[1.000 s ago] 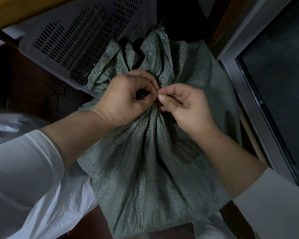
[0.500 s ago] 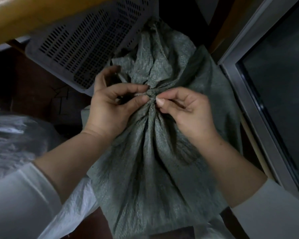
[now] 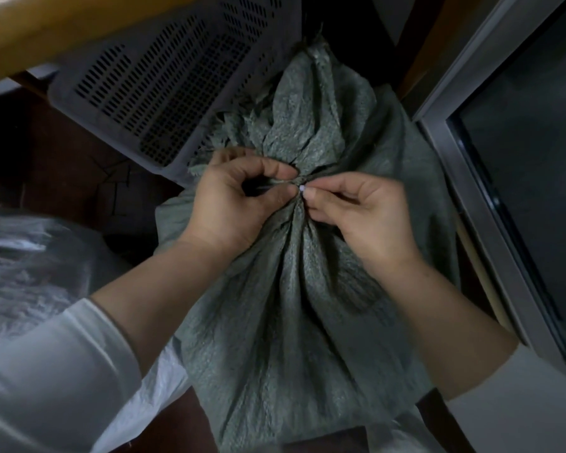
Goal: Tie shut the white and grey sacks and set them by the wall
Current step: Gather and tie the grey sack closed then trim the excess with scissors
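The grey woven plastic sack (image 3: 294,322) lies in the middle of the view with its long axis running near to far: the full body is nearest, the gathered neck is at mid-height, and the crumpled open mouth flares beyond it toward the far side. Both hands meet at that neck from opposite sides, so the binding line runs left to right, across the sack's length.

The left hand (image 3: 239,201) is curled, thumb and forefinger pinching the bunched cloth on the left of the neck. The right hand (image 3: 356,207) is also curled, its thumb and forefinger nipping a small pale tie end (image 3: 302,188) just where the two sets of fingertips touch. Neither hand is nearer than the other; the neck sits squarely between them. My judgement is that the next pull must go sideways, outward from the neck, to cinch it.

The tie itself is hard to make out: only the pale tip and a faint thin line inside the left hand's curl show, so I cannot tell whether a knot is formed.

A white woven sack (image 3: 164,387) lies under the grey one, mostly covered, its mouth out of sight. A perforated grey plastic crate (image 3: 164,86) stands just beyond on the left, and a silver metal window frame (image 3: 471,197) runs along the right. Which wall is meant is not clear.
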Demonstrator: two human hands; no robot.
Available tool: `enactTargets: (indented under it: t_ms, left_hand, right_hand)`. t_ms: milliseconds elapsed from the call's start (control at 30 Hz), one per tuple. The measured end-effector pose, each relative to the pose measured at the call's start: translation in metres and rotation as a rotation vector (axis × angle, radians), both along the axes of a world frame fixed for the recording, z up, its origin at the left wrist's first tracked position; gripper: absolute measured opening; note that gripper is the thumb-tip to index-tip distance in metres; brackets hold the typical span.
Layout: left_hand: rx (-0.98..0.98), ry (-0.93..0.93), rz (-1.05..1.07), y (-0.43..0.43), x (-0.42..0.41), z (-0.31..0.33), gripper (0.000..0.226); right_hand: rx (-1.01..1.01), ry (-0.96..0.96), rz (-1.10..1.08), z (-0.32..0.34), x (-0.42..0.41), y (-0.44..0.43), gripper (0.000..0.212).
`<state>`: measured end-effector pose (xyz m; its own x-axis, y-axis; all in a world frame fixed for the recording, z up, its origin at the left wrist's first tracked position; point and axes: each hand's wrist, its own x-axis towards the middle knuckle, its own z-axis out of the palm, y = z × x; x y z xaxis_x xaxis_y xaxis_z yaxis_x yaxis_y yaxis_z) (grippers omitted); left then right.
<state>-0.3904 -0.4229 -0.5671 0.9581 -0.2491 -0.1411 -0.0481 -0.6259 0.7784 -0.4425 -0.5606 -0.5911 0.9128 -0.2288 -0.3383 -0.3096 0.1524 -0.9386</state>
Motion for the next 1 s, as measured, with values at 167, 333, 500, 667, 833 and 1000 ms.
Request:
enactTargets:
  t_ms: [167, 333, 500, 667, 833, 1000]
  left_hand:
    - [-0.002, -0.115, -0.009, -0.001, -0.005, 0.001, 0.02]
    - [-0.012, -0.115, -0.055, -0.004, -0.007, 0.001, 0.017]
    - [0.021, -0.079, 0.015, -0.011, -0.009, 0.003, 0.015]
    - [0.053, -0.061, 0.054, -0.015, -0.008, 0.001, 0.02]
    - [0.034, -0.065, 0.042, -0.011, -0.006, -0.005, 0.017]
    - [-0.044, -0.054, 0.043, -0.006, -0.01, -0.009, 0.021]
  right_hand:
    - [-0.349, -0.026, 0.082, 0.004, 0.007, -0.002, 0.007]
    - [-0.438, 0.039, 0.047, 0.007, 0.012, -0.002, 0.018]
    - [-0.311, 0.009, 0.031, 0.007, 0.01, -0.004, 0.027]
    - [-0.083, -0.001, -0.052, 0.003, 0.009, 0.001, 0.037]
    - [0.023, -0.007, -0.111, 0.001, 0.009, 0.007, 0.038]
    - [0.044, 0.057, -0.092, 0.005, 0.005, 0.009, 0.033]
